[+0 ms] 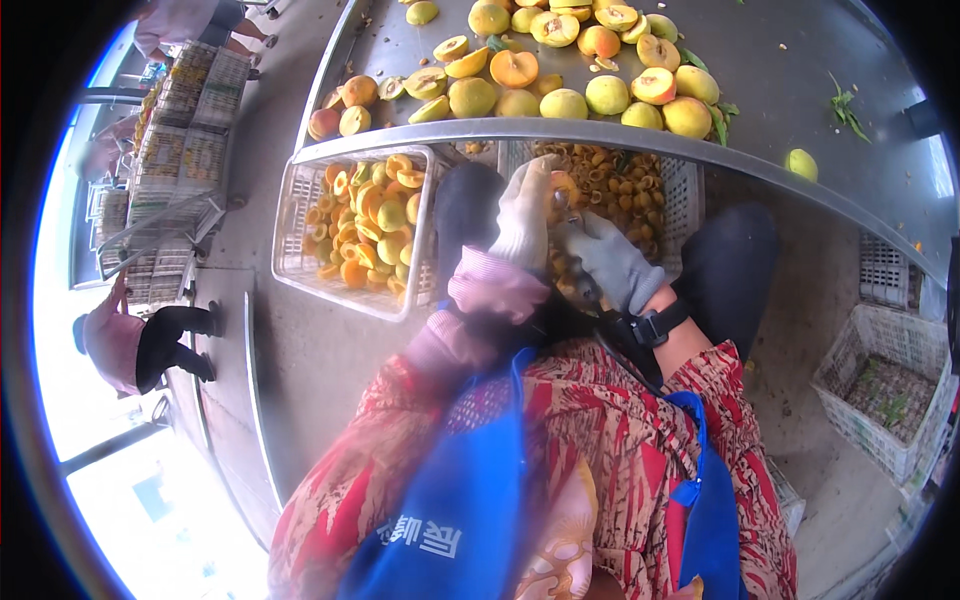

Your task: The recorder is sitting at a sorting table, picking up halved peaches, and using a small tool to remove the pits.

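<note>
My left hand (524, 213), in a whitish glove, is closed round a peach piece (565, 188) with orange flesh showing, just below the table's front edge. My right hand (612, 262), in a grey glove with a dark watch at the wrist, is closed right beside that peach. A small shiny bit shows at its fingertips, too blurred to name. Beneath both hands stands a crate (683, 205) filled with small brown-orange pieces. To the left, a white crate (285, 235) holds pitted peach halves (368, 225). Whole and cut peaches (515, 70) lie on the metal table (770, 90).
A single green-yellow fruit (801, 164) lies at the table's right edge, with leaves (846, 108) nearby. On the floor at right is a crate with debris (885, 390). Stacked crates (190, 130) on a cart and a person (130, 340) are at far left.
</note>
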The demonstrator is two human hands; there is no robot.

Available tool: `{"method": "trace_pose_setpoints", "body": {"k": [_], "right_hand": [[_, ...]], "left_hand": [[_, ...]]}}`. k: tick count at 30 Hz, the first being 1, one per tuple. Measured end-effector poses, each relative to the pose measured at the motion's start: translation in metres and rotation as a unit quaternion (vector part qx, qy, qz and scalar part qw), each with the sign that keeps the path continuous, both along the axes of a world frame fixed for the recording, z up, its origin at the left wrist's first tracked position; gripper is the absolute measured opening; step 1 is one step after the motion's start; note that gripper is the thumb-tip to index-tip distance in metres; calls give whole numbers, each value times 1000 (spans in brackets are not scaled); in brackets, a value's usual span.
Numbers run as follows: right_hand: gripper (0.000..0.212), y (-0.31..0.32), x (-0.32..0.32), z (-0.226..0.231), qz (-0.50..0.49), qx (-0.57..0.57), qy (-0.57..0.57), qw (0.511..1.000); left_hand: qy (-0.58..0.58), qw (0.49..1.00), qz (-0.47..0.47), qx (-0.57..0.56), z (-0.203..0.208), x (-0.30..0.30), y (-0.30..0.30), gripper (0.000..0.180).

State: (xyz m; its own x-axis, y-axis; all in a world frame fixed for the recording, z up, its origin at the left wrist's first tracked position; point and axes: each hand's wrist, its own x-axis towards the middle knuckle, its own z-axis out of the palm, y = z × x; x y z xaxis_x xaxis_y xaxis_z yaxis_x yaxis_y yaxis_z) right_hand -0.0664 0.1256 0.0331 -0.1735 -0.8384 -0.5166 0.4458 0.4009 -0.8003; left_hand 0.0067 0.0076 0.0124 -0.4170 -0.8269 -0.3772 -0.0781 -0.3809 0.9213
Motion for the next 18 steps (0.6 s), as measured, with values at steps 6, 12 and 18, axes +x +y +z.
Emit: {"method": "trace_pose_setpoints", "body": {"k": [6,12,18], "right_hand": [[28,0,-4,-4,80,6,177,981],[30,2,-17,-7,131,55,76,987],[30,1,-12,-11,111,42,69,991]], "left_hand": [[20,995,-5,94,9,-6,-8,45],[2,999,-7,42,9,-7,4,47],[43,985,-54,158,-2,-1,-9,44]]}}
